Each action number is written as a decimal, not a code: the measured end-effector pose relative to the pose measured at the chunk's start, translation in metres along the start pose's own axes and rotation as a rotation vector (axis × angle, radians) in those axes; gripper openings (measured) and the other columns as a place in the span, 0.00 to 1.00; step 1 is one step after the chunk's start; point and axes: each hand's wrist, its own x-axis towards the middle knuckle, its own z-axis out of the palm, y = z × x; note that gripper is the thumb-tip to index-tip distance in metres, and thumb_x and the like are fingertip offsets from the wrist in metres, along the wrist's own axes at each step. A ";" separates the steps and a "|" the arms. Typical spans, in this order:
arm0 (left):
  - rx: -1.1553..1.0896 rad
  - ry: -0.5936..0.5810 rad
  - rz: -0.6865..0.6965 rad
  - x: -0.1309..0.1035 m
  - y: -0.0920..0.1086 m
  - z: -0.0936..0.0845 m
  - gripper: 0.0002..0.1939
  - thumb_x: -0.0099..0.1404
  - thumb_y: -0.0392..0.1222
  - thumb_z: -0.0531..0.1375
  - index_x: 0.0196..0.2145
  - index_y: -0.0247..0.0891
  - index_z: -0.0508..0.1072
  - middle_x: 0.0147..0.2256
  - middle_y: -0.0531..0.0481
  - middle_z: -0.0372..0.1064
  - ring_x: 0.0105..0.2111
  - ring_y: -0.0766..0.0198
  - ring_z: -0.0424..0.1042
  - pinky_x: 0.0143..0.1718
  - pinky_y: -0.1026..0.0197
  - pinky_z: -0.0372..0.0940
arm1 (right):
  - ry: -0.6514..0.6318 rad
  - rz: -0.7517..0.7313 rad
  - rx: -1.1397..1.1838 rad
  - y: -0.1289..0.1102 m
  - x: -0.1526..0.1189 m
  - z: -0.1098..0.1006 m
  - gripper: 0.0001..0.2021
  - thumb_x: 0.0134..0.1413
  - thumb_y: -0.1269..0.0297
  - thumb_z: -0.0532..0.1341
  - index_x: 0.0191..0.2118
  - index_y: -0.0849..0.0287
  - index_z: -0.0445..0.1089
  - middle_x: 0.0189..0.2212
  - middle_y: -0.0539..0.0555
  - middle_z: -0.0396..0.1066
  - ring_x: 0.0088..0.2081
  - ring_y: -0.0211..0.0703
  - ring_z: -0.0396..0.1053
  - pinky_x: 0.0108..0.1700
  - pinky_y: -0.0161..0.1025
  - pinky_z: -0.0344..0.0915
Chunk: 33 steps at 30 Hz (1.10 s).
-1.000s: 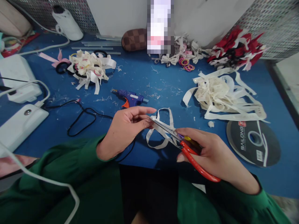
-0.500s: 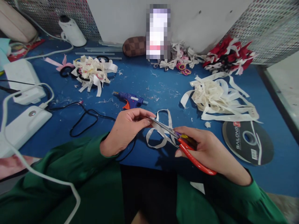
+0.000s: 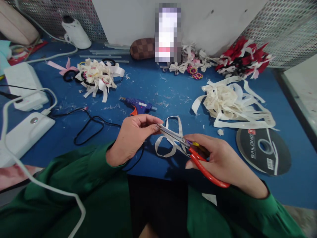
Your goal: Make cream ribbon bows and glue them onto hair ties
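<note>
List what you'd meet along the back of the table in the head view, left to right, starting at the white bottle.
White bottle with dark top → brown checkered pouch → pixelated bright screen → pink and yellow bands → red, white and black ribbon pile.

The scissors [image 3: 206, 173] show bright red by the fingers of the right hand [image 3: 220, 157] and silver toward the fingers of the left hand [image 3: 132, 135]. Between the two sets of fingers, the thin ribbon [image 3: 167, 154] is off-white. Just beyond the left fingers, the glue gun [image 3: 141, 105] is blue-purple with an orange trigger [image 3: 134, 111]; farther beyond, the pouch [image 3: 141, 49] wears a brown check. Past the right fingers, the ribbon pile [image 3: 223, 99] is cream and white, and the bunch [image 3: 244, 56] behind it mixes red, white and black. Right of those fingers, the spool [image 3: 252, 162] is dark grey with white lettering. The table [image 3: 160, 87] under all the fingers is blue.
</note>
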 end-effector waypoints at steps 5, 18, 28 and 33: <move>-0.006 0.011 0.005 0.000 0.002 0.000 0.03 0.59 0.36 0.70 0.33 0.38 0.82 0.32 0.51 0.80 0.32 0.66 0.79 0.38 0.67 0.75 | 0.071 -0.060 -0.090 0.001 0.000 0.001 0.22 0.53 0.51 0.70 0.51 0.55 0.73 0.38 0.53 0.78 0.27 0.39 0.71 0.31 0.36 0.68; 0.034 0.028 0.043 -0.001 0.002 0.001 0.03 0.59 0.36 0.70 0.34 0.38 0.83 0.32 0.51 0.80 0.32 0.65 0.79 0.37 0.67 0.75 | 0.060 -0.059 -0.110 -0.003 0.000 -0.003 0.22 0.54 0.52 0.69 0.53 0.54 0.73 0.39 0.55 0.79 0.27 0.41 0.73 0.30 0.35 0.69; 0.218 0.043 0.112 -0.003 0.004 0.000 0.04 0.60 0.36 0.68 0.35 0.39 0.83 0.33 0.50 0.81 0.34 0.64 0.80 0.38 0.66 0.75 | 0.033 -0.061 -0.107 0.000 -0.001 -0.002 0.23 0.55 0.52 0.68 0.54 0.54 0.71 0.39 0.55 0.78 0.27 0.40 0.71 0.31 0.36 0.69; 0.259 0.026 0.073 -0.004 0.006 0.002 0.04 0.59 0.35 0.68 0.35 0.39 0.83 0.33 0.50 0.81 0.33 0.63 0.80 0.37 0.64 0.74 | 0.014 -0.054 -0.069 -0.002 -0.001 -0.001 0.22 0.55 0.52 0.69 0.54 0.53 0.71 0.38 0.54 0.77 0.26 0.38 0.69 0.29 0.35 0.66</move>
